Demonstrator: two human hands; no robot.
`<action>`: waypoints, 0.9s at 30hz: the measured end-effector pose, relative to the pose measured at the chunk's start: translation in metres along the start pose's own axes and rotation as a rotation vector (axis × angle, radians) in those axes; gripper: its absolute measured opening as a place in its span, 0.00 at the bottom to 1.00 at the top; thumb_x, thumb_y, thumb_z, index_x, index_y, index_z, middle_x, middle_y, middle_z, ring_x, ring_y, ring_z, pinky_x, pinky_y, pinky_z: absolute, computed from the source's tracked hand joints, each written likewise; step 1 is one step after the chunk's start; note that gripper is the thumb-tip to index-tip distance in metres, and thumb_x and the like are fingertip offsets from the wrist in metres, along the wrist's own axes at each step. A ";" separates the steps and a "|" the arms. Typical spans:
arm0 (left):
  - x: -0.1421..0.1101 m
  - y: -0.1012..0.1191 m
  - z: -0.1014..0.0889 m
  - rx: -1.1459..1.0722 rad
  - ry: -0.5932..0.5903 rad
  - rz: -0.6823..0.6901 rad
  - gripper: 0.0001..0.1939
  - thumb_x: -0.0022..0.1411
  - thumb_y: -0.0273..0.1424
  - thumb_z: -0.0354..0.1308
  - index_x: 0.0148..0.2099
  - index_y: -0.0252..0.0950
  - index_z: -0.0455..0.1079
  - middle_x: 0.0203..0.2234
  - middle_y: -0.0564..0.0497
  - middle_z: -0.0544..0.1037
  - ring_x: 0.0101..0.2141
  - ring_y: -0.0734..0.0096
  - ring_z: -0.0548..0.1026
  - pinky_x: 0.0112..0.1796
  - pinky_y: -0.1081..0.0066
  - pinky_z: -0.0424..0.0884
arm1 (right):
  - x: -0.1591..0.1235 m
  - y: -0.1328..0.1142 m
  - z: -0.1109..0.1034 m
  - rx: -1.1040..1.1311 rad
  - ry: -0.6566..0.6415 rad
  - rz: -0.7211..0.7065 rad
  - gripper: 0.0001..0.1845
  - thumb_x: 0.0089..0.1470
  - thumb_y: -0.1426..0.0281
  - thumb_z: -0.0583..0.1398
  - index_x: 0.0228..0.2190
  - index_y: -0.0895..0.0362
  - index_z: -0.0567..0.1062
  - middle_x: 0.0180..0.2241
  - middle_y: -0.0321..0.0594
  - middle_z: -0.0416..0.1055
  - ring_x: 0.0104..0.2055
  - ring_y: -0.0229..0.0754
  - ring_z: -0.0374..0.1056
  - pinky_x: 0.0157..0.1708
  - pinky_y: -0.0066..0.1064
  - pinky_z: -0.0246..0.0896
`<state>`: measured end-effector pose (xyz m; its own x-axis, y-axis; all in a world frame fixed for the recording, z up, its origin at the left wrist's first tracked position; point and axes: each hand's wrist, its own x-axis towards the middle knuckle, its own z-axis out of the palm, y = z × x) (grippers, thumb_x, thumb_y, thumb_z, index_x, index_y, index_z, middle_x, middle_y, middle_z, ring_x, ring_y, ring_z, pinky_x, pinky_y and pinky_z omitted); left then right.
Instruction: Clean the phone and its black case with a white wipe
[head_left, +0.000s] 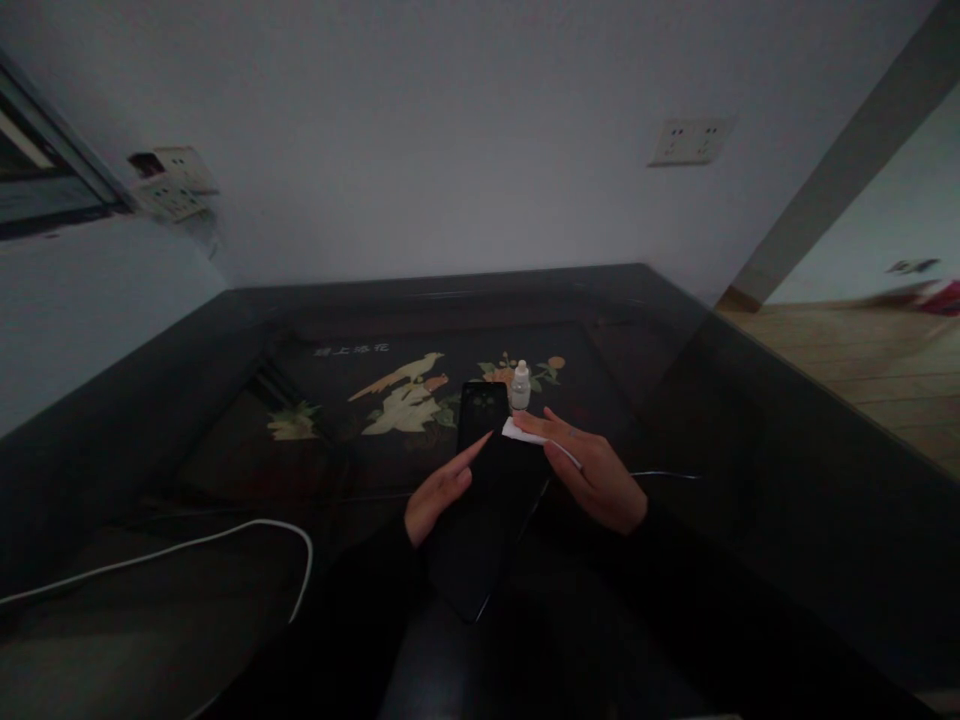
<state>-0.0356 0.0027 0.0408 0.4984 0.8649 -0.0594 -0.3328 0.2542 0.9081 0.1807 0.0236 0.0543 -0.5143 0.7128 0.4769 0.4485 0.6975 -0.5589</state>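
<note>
A black flat slab point(487, 520), like a phone or tablet, lies in front of me; the dim light hides most of its outline. My left hand point(439, 492) rests along its left side, fingers stretched and thumb slightly apart. Over its upper right part, my right hand point(592, 470) presses a folded white wipe point(523, 432) between thumb and fingers. Just beyond the slab is a black phone or phone case point(484, 400) with round camera marks near its top. A small clear bottle with a white cap point(520, 388) stands upright to the right of it.
The dark glossy table point(645, 330) carries an inlaid bird-and-flower picture point(405, 400). A white cable point(172, 548) curves over its left side. Behind stands a white wall with a socket plate point(690, 141) at right and sockets point(176, 185) at left.
</note>
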 end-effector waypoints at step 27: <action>0.012 -0.024 -0.016 -0.179 0.041 -0.187 0.27 0.52 0.51 0.53 0.46 0.36 0.73 0.44 0.46 0.75 0.54 0.53 0.62 0.58 0.56 0.43 | -0.001 -0.013 0.016 -0.259 -0.196 -0.227 0.23 0.57 0.76 0.47 0.54 0.57 0.61 0.55 0.43 0.62 0.60 0.41 0.51 0.60 0.50 0.39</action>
<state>-0.0349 0.0140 0.0117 0.5331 0.8116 -0.2390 -0.3766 0.4806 0.7920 0.1631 0.0127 0.0506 -0.7397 0.5286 0.4165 0.4640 0.8489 -0.2531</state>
